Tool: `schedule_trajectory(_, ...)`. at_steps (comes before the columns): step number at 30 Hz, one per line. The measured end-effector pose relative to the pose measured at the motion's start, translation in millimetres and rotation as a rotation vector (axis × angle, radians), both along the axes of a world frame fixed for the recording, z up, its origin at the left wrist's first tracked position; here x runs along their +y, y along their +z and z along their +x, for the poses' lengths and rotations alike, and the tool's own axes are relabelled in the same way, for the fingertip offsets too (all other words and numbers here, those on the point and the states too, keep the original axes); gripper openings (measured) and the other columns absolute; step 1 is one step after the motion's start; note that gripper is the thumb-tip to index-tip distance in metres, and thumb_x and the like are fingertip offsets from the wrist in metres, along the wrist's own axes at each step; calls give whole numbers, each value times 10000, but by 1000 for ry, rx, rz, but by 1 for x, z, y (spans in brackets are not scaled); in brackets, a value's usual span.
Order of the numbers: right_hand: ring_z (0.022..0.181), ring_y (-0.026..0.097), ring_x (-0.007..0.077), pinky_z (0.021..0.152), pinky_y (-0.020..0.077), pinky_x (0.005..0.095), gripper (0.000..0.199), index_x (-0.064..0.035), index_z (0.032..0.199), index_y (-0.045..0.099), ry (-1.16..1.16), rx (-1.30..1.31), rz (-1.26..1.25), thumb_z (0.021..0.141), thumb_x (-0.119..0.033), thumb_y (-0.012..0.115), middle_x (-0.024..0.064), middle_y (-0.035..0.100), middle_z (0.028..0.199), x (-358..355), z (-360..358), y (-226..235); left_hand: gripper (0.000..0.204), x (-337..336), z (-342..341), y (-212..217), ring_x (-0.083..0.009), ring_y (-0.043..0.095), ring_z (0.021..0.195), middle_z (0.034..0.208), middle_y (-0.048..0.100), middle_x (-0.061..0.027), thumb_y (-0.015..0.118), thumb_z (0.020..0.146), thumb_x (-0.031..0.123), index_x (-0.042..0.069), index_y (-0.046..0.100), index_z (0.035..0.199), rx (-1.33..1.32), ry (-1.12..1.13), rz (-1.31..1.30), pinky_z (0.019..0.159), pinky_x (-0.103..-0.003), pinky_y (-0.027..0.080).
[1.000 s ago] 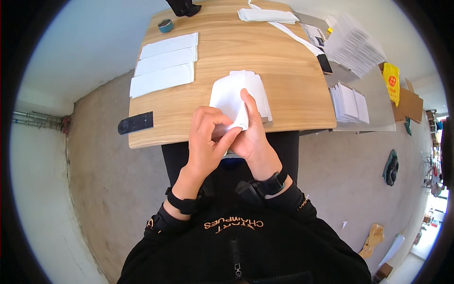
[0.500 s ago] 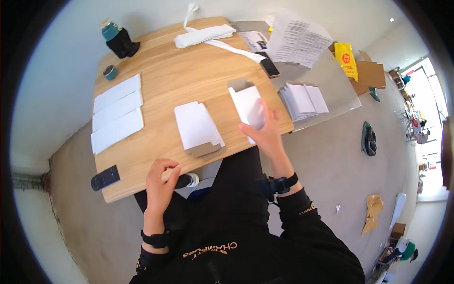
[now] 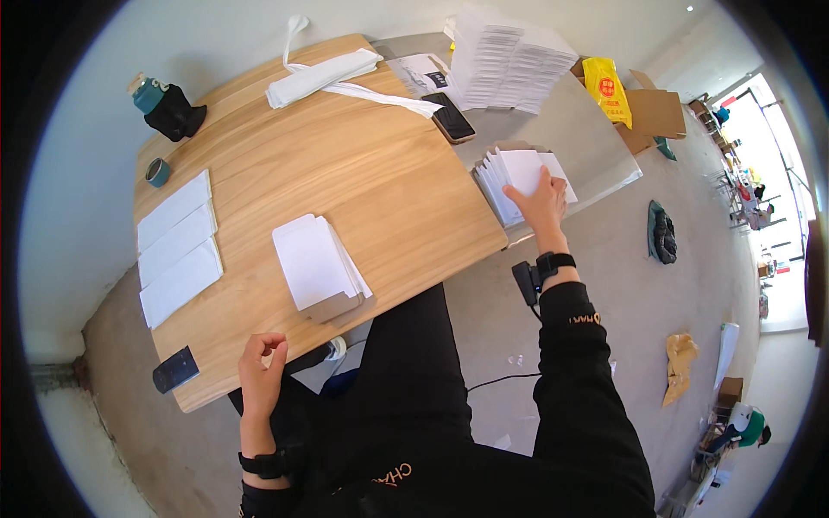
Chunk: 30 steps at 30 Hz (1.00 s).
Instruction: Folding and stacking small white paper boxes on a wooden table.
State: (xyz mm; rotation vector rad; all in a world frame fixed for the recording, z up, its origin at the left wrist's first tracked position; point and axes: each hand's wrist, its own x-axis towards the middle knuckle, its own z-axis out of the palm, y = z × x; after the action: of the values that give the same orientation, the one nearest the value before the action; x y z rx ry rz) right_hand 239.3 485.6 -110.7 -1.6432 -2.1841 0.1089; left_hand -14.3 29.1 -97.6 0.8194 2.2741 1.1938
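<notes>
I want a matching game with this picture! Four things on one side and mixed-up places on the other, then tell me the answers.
Things:
1. Right hand
2. Left hand
3. Small teal cup
4. Yellow bag

Places:
A. Between the bottle and the white sheets
B. Next to a brown cardboard box
C. At the white cartons on the grey table
D. By the near edge of the wooden table, fingers curled

Right pairs: 1-C, 2-D, 3-A, 4-B
</notes>
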Motion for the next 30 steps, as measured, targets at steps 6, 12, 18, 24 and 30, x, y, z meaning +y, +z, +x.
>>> schedule_trajectory(6,1144,464,327,954,388,447,730,-42,1258,554,-8,38,115,682,-421,793,167,509,1164,17,1,-8,119,4,1,4,-176,590,828,880,643,-86,639,865,85,6,638,954,40,-33,-15,771,-294,452)
schedule_trajectory(12,815,558,177,804,455,264,213,-38,1051,656,672,742,-186,841,-55,627,59,604,888,-121,-59,126,132,-15,-3,-3,-234,620,841,898,642,-117,646,858,94,9,629,958,70,-53,-39,778,-324,483)
schedule_trajectory(18,821,587,241,847,486,358,170,14,935,606,1425,607,-37,771,45,573,131,650,840,-247,-82,207,178,-12,-2,-6,-211,629,882,936,646,-109,634,883,128,9,621,1014,18,-91,5,796,-315,491)
schedule_trajectory(24,812,587,239,837,488,356,165,13,926,605,1559,725,-134,766,41,574,129,647,835,-244,-50,184,187,-31,1,1,-207,636,894,962,655,-103,640,890,147,16,629,1023,-33,-6,42,798,-319,495)
schedule_trajectory(30,804,586,237,827,489,354,161,12,916,604,1655,732,-140,760,37,575,127,644,830,-274,-50,186,211,-54,2,2,-188,644,921,971,665,-109,635,903,144,-18,622,1036,-113,65,40,823,-313,503)
